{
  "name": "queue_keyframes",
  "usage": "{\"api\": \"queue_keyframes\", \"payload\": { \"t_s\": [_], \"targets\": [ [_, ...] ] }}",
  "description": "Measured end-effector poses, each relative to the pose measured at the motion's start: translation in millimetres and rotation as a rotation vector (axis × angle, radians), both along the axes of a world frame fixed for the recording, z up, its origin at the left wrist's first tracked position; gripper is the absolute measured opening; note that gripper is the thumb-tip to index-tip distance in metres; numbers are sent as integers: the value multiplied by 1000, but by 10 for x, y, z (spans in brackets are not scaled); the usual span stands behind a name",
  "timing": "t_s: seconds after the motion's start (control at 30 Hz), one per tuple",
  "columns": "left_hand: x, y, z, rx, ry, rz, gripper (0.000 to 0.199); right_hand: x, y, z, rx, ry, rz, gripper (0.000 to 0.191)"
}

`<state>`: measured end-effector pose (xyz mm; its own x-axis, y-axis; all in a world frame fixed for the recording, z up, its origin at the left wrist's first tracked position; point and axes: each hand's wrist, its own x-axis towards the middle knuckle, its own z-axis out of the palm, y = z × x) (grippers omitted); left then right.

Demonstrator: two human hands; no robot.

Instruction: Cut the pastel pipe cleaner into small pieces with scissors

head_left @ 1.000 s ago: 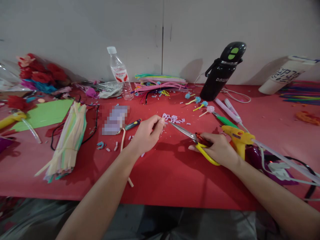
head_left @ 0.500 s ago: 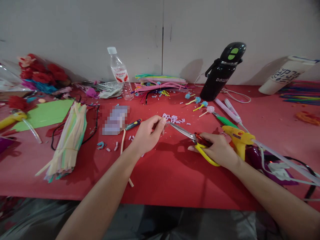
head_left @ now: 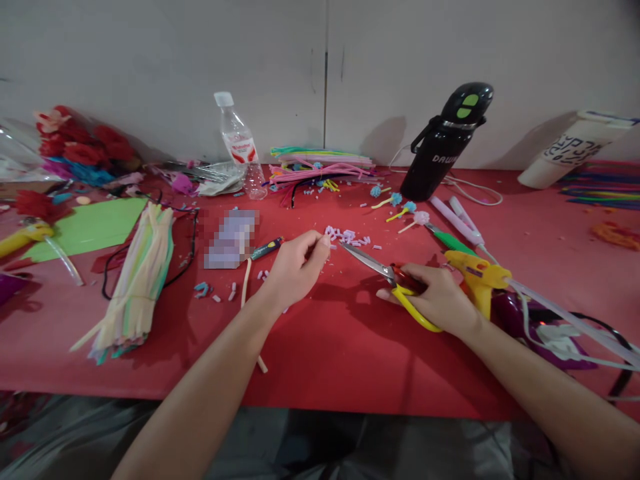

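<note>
My left hand (head_left: 300,263) is closed in a pinch, thumb against forefinger; whatever is between the tips is too small to make out. Just beyond it lies a pile of short lilac cut pieces (head_left: 345,235). In my right hand (head_left: 435,293) are scissors (head_left: 370,261) with yellow and red handles. Their blades look closed and point at my left fingertips, a small gap away. A cream pipe cleaner (head_left: 245,287) passes under my left forearm. More short pieces (head_left: 233,291) and a bent blue bit (head_left: 202,289) are scattered left of that hand.
A bundle of pastel pipe cleaners (head_left: 137,287) lies at left by a green sheet (head_left: 95,227). A yellow glue gun (head_left: 480,277) is right of my right hand. Small pom-pom stems (head_left: 409,208), a black bottle (head_left: 440,150) and a clear bottle (head_left: 240,147) are farther back.
The scissors have shifted slightly right, so their tip is a little farther from my left fingertips. My left hand has hardly moved.
</note>
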<state>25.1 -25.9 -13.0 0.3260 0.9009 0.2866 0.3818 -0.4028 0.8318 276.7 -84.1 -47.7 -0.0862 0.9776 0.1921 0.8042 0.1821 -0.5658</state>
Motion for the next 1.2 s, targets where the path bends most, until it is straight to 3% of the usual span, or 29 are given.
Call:
{"api": "queue_keyframes", "payload": {
  "t_s": [0.53, 0.93, 1.2],
  "targets": [
    [14, -7, 22, 18, 12, 4, 34, 48, 22, -53, -54, -19, 35, 45],
    [11, 6, 5, -1, 21, -14, 36, 57, 32, -68, -11, -23, 46, 48],
    [6, 7, 4, -20, 10, -14, 37, 15, 4, -14, -9, -15, -12, 50]
  ]
}}
